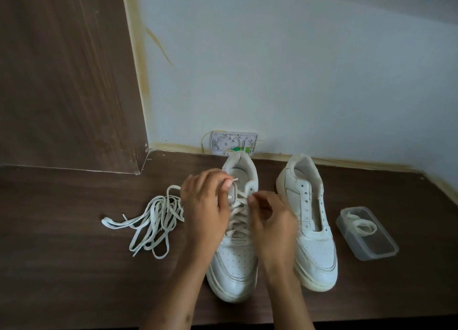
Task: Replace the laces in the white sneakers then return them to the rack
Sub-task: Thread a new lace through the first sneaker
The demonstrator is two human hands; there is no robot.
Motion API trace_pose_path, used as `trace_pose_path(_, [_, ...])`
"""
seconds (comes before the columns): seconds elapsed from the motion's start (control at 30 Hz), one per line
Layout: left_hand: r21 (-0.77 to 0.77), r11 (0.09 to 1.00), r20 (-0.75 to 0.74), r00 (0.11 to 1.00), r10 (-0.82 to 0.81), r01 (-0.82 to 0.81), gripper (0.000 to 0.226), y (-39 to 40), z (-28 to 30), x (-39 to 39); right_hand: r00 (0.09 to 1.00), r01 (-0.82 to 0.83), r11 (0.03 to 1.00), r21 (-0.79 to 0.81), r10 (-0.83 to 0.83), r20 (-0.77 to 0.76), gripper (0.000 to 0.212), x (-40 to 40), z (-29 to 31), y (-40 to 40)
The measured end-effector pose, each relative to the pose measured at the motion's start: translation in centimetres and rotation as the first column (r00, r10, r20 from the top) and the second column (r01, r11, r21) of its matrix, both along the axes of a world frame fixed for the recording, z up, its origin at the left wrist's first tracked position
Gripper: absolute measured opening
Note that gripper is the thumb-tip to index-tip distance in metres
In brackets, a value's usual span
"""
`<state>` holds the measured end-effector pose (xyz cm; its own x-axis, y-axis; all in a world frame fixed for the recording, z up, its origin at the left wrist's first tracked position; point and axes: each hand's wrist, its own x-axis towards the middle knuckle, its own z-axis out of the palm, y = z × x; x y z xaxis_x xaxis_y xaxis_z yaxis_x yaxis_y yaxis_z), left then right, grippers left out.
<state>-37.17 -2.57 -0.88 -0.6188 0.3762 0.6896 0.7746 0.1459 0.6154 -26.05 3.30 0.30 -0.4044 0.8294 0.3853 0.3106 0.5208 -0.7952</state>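
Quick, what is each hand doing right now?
Left hand: pinches a lace end above the laced sneaker.
Right hand: fingers curled at the laces; seems to pinch one, hard to tell.

Two white leather sneakers (307,220) are sitting side by side on the dark wood-grain floor (74,267), heels toward twelve o'clock. A loose tangle of white flat laces (151,220) is lying at nine o'clock of them, and a clear plastic rectangular box (366,233) holding a coiled white lace (363,226) is sitting at three o'clock.
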Motion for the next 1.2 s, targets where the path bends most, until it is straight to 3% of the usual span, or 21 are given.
trace_pose_path(0.3, [-0.145, 0.989, 0.056, 0.998, -0.010, 0.018, 0.014, 1.4, -0.5, 1.1, 0.969, 0.194, 0.978, 0.079, -0.204, 0.142, 0.032, -1.8, -0.1, -0.2])
trace_pose_path(0.47, [-0.199, 0.980, 0.036, 0.999, -0.022, 0.028, 0.014, 1.2, 0.1, 1.1, 0.967, 0.183, 0.982, 0.037, -0.186, 0.172, 0.042, -1.9, -0.1, -0.2])
trace_pose_path(0.77, [-0.299, 0.954, -0.054, 0.998, -0.018, 0.001, 0.005, 0.8, 0.2, 0.5, 0.995, 0.098, 0.993, -0.072, -0.095, 0.037, 0.026, -1.5, -0.4, -0.7])
trace_pose_path(0.93, [-0.307, 0.951, -0.063, 0.997, -0.045, 0.024, 0.019, 1.1, 0.1, 0.3, 0.995, 0.050, 0.993, -0.109, -0.058, -0.077, 0.013, -0.5, 0.1, -0.6])
trace_pose_path(1.2, [-0.275, 0.959, -0.003, 0.997, -0.076, 0.073, 0.017, 1.0, 0.1, 0.3, 0.995, 0.038, 0.994, -0.100, -0.047, -0.083, 0.013, 0.2, -0.7, 0.0])
